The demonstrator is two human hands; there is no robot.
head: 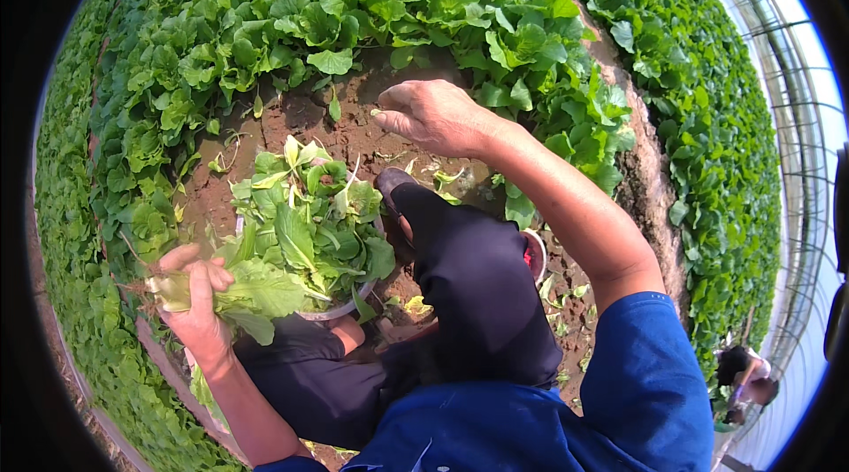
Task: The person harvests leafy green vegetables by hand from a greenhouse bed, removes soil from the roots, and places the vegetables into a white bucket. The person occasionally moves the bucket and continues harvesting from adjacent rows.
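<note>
My left hand [199, 299] is closed around a bunch of leafy greens [259, 289], its pale stem bases and roots pointing left and its leaves right. Just beyond it, a round tub [338, 311] is heaped with loose green leaves [298, 226], some yellowish. My right hand [424, 115] is over bare soil at the edge of the growing greens [391, 1]. Its thumb and fingers are slightly apart, with a small pale bit at the thumb tip; whether it holds that bit is unclear.
A container with something red [536, 257] stands beside my raised knee. Discarded leaves [418, 306] lie on the soil. A narrow dirt path [647, 160] runs between beds on the right. Two people [746, 376] are at the lower right, near the greenhouse wall [806, 107].
</note>
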